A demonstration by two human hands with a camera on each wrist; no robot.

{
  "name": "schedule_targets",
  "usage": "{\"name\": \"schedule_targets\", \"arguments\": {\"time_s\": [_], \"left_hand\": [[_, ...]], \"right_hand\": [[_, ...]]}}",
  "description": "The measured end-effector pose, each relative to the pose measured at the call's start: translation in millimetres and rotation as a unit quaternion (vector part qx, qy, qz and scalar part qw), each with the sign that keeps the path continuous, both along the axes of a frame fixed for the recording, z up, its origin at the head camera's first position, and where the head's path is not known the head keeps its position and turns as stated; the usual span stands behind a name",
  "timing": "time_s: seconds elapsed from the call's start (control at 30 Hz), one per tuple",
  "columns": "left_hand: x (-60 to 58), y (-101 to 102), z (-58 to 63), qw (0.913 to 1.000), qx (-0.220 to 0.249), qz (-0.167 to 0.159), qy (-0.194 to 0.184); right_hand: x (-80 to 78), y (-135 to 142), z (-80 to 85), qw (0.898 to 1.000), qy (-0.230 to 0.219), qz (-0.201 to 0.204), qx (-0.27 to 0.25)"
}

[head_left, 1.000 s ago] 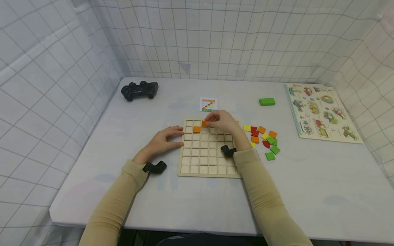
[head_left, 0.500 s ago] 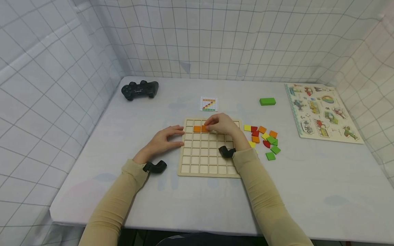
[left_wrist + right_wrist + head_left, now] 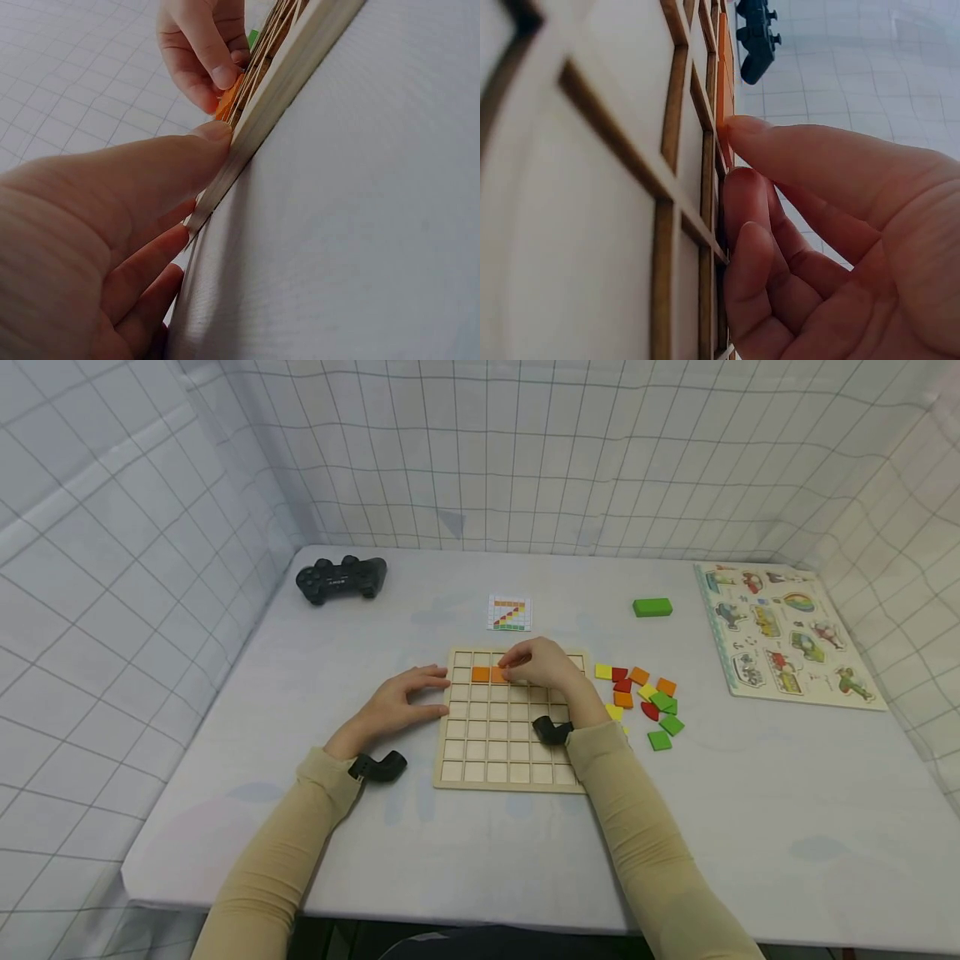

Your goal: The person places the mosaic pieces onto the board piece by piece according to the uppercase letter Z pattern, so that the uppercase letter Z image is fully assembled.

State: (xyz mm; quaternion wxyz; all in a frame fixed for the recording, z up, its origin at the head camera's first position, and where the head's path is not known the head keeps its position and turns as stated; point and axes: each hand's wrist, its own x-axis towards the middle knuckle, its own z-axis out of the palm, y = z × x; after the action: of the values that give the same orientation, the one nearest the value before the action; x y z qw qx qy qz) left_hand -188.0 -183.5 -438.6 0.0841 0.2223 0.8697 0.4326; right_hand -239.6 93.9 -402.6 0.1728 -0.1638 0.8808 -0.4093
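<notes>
A wooden grid board (image 3: 497,729) lies flat in front of me. My right hand (image 3: 543,662) is over its far part, thumb and fingertips on an orange square tile (image 3: 497,675) in a cell of the second row. Directly left of that lies another orange tile (image 3: 480,674). In the right wrist view the thumb (image 3: 761,139) is on the orange tile (image 3: 724,97) while the other fingers curl close to the grid. My left hand (image 3: 408,700) rests against the board's left edge, fingers extended, thumb nearer me; the left wrist view shows the thumb tip (image 3: 214,133) on the rim.
Loose red, yellow, orange and green tiles (image 3: 660,741) lie right of the board. Beyond it is a small pattern card (image 3: 509,612). A black game controller (image 3: 341,580) sits far left, a green block (image 3: 652,607) far right, beside a picture puzzle board (image 3: 787,635).
My right hand has lowered the orange tile slightly toward me, into the cell beside the first orange tile. Over the last half second it barely moves. The left hand stays put.
</notes>
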Motion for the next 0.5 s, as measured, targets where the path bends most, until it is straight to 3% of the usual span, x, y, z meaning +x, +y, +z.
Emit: {"name": "schedule_targets", "arguments": {"time_s": [0.23,0.5], "left_hand": [[-0.2,0.2,-0.3,1.0,-0.004,-0.003,0.007],[0.0,0.4,-0.4,1.0,-0.001,-0.001,0.006]], "right_hand": [[-1.9,6.8,1.9,1.0,0.003,0.02,-0.002],[-4.0,36.5,16.8,0.998,-0.006,0.058,-0.039]]}}
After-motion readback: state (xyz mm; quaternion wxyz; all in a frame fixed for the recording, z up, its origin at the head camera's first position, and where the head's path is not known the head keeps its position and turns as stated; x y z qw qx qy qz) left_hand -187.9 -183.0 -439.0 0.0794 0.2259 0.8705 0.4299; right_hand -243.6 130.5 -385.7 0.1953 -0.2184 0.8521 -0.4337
